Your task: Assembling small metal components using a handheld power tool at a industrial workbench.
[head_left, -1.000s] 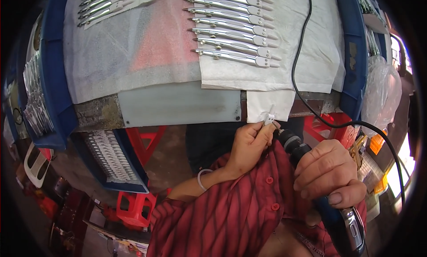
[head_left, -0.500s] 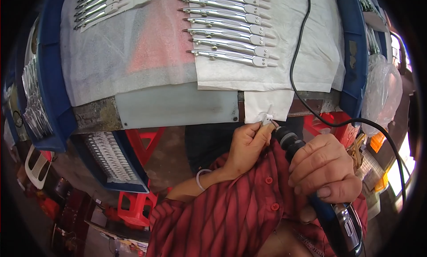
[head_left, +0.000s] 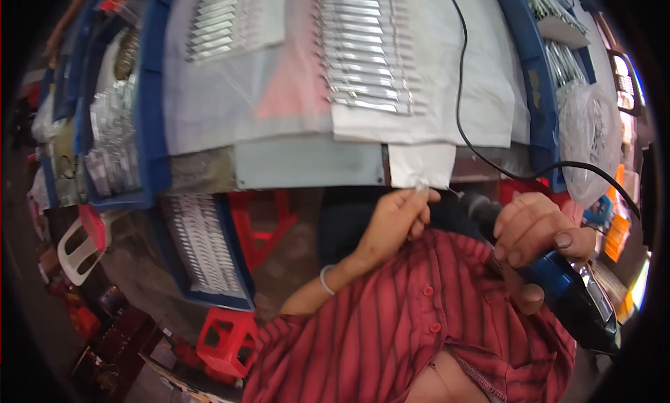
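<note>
My left hand (head_left: 396, 218) pinches a small silver-white compass (head_left: 421, 184) at the table's near edge, over a hanging flap of white paper (head_left: 423, 163). Most of the compass is hidden by my fingers, and motion blurs it. My right hand (head_left: 541, 230) is wrapped round a blue and black electric screwdriver (head_left: 569, 281). Its thin bit points left toward my left fingers, a short gap away from them. Beyond my hands, a column of silver drawing compasses (head_left: 363, 50) lies side by side on white paper.
More compasses (head_left: 216, 23) lie at the far left. Blue bins (head_left: 155, 103) with metal parts flank the table, and another blue crate (head_left: 241, 281) stands below. A black cord (head_left: 458, 89) crosses the right side. Red stools (head_left: 225, 340) and a plastic bag (head_left: 590, 141) stand around.
My right hand has drawn the screwdriver back to the right, so its bit has left the compass. My left hand keeps its pinch. The whole view has shifted and blurred.
</note>
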{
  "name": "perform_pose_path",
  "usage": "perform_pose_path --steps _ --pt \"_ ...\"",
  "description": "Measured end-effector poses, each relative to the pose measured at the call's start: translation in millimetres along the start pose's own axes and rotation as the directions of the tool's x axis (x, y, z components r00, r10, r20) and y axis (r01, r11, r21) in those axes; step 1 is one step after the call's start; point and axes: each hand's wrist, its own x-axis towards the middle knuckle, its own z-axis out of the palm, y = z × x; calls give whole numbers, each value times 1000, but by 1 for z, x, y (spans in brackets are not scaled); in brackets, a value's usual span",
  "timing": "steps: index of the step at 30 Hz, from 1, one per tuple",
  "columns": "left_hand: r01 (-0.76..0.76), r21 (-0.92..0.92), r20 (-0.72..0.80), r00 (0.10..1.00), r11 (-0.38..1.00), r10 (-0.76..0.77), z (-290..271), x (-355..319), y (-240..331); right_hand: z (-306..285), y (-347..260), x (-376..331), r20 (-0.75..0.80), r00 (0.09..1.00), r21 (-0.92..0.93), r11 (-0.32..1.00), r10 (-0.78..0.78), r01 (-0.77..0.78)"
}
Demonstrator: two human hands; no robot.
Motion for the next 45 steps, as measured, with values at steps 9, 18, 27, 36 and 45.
perform_pose_path --steps 9,18,27,36,45 --pt "-158 431 271 962 888 40 -2 -63 57 2 -32 -29 -223 972 -82 992 70 -91" --pt "-545 593 57 763 593 644 -30 -71 161 -4 -36 -29 -375 908 14 981 184 -193" --pt "-506 862 310 539 8 783 -80 31 315 -10 -37 -27 -469 819 69 938 332 -341" --pt "-390 892 440 641 -227 629 -134 140 433 -9 -32 -9 -507 706 168 860 494 -481" --pt "-381 919 379 781 -102 497 -162 182 462 -15 2 -2 -541 708 18 847 454 -531"
